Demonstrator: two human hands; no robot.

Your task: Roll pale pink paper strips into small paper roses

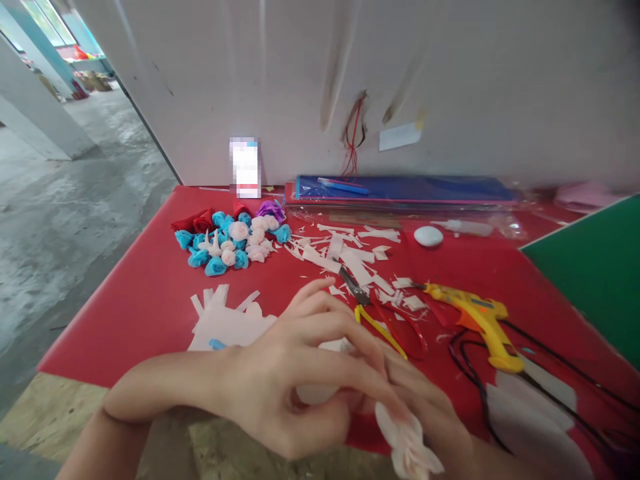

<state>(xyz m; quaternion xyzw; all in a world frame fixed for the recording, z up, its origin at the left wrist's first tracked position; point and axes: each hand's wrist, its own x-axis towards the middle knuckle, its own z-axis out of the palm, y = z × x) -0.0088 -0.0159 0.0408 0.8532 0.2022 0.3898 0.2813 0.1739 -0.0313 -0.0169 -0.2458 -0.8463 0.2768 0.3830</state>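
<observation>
My left hand is curled over a piece of pale pink paper at the near edge of the red table, fingers bent and pressed together on it. My right hand lies under and behind the left one, mostly hidden, fingers closed on the same pink paper, which sticks out below as a crumpled petal shape. Just beyond the hands lie scissors with yellow and red handles.
A pile of small blue, white, red and purple paper flowers sits at the far left. White paper scraps litter the middle. A yellow glue gun with black cable lies at right. Cut white sheets, a green board and blue packets surround them.
</observation>
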